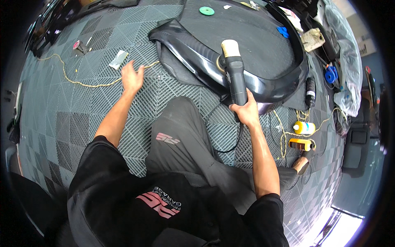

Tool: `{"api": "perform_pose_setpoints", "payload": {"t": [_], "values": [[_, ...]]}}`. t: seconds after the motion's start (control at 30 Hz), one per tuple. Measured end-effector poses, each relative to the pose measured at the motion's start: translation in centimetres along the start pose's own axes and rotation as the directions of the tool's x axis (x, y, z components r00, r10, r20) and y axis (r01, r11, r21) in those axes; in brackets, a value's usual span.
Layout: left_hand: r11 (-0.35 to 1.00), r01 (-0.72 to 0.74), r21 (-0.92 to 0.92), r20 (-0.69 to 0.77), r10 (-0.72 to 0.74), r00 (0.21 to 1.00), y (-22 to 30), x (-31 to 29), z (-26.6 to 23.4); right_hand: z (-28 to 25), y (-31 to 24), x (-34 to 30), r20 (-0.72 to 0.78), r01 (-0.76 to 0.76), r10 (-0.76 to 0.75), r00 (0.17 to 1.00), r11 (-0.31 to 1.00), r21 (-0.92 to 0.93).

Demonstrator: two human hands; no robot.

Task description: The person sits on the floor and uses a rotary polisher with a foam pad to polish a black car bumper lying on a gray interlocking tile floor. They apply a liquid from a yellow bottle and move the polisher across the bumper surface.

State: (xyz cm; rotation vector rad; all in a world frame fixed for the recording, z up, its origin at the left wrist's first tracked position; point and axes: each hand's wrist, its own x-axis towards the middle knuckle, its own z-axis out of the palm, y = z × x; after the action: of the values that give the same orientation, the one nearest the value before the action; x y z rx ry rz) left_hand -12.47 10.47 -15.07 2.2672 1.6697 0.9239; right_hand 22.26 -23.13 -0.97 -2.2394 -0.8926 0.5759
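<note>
My right hand (246, 110) is wrapped round the black handle of a polisher (235, 80) with a cream-coloured head cover. Its pad touches the glossy black curved car body panel (197, 61), which lies on a dark mat (247, 39). To the left, my left hand (132, 77) reaches over the floor with its fingers spread, holding nothing. Just beyond those fingers lies a small pale flat packet (119, 59). A yellowish cord (94, 85) runs beneath or beside this hand; I cannot tell whether they touch.
Two yellow bottles, one with a white cap (304, 128) and one with a dark label (300, 144), lie at right near a black bottle (310, 92). Cords tangle around them. A green disc (206, 11) and a crumpled blue item (282, 32) rest on the mat. A dark cylinder (80, 48) sits far left.
</note>
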Motion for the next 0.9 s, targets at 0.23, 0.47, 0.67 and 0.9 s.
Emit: {"api": "perform_pose_setpoints", "payload": {"t": [0.23,0.47,0.67,0.9], "values": [[0.888,0.295,0.353,0.127,-0.358,0.925,-10.6,-5.3,-1.1,3.2,-5.1,5.0,0.098,0.042,-0.035,0.995,0.997,-0.067],[0.865,0.316,0.39,0.199,-0.414,0.888,-9.1,-5.0,-2.4,7.9,-12.6,10.9,0.167,-0.002,0.005,0.986,1.0,-0.019],[0.854,0.338,0.395,0.288,-0.464,0.837,-8.2,-4.3,-3.5,10.4,-18.7,17.1,0.242,0.031,-0.044,0.969,0.998,0.059],[0.853,0.347,0.389,0.32,-0.479,0.817,-7.9,-4.0,-4.1,11.0,-25.1,24.0,0.362,-0.003,-0.015,0.932,0.999,0.05]]}}
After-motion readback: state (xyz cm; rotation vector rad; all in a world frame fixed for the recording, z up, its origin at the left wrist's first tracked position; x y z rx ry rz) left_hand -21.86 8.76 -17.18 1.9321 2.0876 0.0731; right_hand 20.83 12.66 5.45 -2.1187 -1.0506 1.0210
